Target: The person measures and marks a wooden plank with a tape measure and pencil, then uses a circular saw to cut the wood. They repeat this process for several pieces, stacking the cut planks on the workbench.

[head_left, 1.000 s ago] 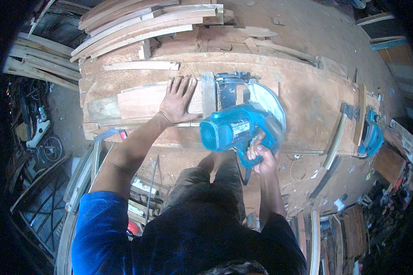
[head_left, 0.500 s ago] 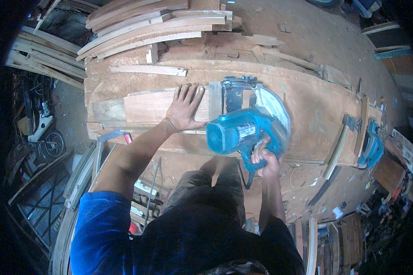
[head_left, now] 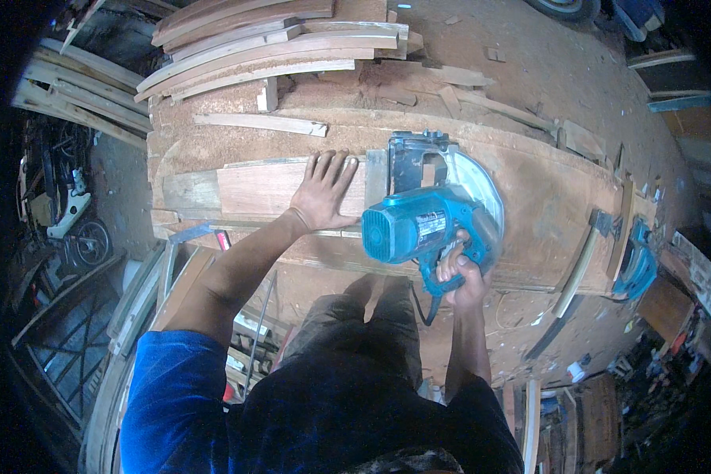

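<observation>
My left hand [head_left: 318, 197] lies with fingers spread on a pinkish plank [head_left: 253, 188] on the sawdust-covered wooden bench [head_left: 529, 182]. Just right of it, a narrow greyish strip [head_left: 375, 170] crosses the plank, alongside the dark baseplate of a teal circular saw [head_left: 403, 229]. My right hand [head_left: 462, 280] is wrapped round the saw's rear handle; the saw's guard faces right. The blade and cut line are hidden from me. A square with a red grip [head_left: 221, 237] lies at the bench's near edge, below my left hand.
Curved boards [head_left: 276, 55] are piled at the back. At the bench's right end are a hammer [head_left: 581, 261] and another teal power tool [head_left: 636, 265]. A parked motorbike [head_left: 79, 213] stands at left. Loose timber [head_left: 134, 308] lies beside me, and a cord hangs below the saw.
The whole view has shifted slightly, moving bench and saw rightward in the picture. My left fingertips have drawn back a little toward me on the plank; my right hand still grips the saw.
</observation>
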Demonstrator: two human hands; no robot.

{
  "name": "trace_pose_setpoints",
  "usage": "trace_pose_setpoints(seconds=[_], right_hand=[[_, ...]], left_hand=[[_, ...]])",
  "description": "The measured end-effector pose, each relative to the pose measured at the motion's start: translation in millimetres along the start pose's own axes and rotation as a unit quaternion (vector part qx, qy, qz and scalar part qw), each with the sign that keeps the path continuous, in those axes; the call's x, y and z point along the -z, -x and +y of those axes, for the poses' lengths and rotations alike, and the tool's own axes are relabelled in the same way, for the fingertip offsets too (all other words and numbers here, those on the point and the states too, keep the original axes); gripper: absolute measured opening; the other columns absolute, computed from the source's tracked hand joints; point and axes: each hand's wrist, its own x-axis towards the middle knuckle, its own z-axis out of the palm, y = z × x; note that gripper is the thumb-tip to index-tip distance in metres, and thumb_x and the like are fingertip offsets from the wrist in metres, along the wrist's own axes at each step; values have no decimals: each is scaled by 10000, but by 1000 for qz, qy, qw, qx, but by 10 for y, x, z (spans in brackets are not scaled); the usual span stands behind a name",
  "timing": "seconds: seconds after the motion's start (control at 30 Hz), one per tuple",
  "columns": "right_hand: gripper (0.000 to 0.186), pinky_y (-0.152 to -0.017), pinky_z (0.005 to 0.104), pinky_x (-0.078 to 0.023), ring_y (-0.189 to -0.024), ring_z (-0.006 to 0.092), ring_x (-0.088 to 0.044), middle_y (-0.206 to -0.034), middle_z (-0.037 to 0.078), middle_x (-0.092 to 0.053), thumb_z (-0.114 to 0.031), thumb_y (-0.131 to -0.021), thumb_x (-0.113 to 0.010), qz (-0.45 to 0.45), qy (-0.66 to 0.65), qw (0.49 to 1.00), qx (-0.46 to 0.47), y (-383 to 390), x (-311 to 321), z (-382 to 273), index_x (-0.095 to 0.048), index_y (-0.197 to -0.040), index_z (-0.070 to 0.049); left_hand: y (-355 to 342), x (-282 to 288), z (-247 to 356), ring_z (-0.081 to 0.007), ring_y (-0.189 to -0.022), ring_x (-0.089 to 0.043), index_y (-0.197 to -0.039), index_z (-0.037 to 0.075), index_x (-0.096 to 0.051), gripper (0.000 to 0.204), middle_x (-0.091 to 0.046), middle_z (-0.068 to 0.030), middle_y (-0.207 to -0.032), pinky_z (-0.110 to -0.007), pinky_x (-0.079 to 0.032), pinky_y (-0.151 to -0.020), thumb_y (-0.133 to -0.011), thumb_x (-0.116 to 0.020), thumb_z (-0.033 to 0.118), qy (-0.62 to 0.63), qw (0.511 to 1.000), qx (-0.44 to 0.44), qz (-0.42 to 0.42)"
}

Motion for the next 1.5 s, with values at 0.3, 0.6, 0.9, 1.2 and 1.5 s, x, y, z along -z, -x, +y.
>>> trace_pose_setpoints(seconds=[0.3, 0.6, 0.9, 1.2, 1.5], right_hand=[[395, -506, 326, -458, -514, 152, -497, -659, 57, -520, -78, -878, -652, 12, -23, 1000, -6, -131, -33, -8, -549, -1238, 48], [345, -505, 314, -457, -511, 152, -520, -660, 49, -541, -53, -910, -621, -20, -53, 998, -3, -554, -110, -64, -572, -1239, 39], [304, -508, 310, -463, -511, 145, -525, -641, 35, -543, -81, -922, -600, -12, 94, 995, 23, -507, -69, -914, -602, -1211, 13], [455, -853, 475, -553, -953, 403, -709, -1006, 244, -729, -186, -799, -745, 91, 690, 694, 184, -280, 1405, -1798, -664, -1212, -12], [572, -1030, 528, -454, -1239, 481, -530, -1324, 291, -547, -194, -816, -757, 130, 739, 635, 185, -82, 1470, -1508, -570, -1315, 14]], left_hand=[[10, 14, 3, -467, -1456, -275, -1551, -2, -311, 1136, -316, -270, -1563, -629, -142, -1221, -758, -638, 742, 6, 1000, 7, -12], [-21, 23, 17, -496, -1437, -295, -1530, -17, -338, 1139, -309, -293, -1571, -628, -151, -1215, -738, -666, 733, 14, 1000, -9, 7], [81, 54, 99, -468, -1516, -179, -1566, -11, -292, 1168, -250, -293, -1615, -622, -81, -1240, -751, -671, 736, -30, 999, 26, 12], [1697, -34, 680, -144, -687, -630, -880, -9, -732, 430, -669, -112, -706, -352, -478, -620, -1028, -609, 375, 350, 826, 429, 106], [3873, -590, 2225, -172, -818, -659, -1070, -3, -693, 321, -707, -103, -874, -346, -511, -753, -1029, -601, 302, 547, 529, 641, -98]])
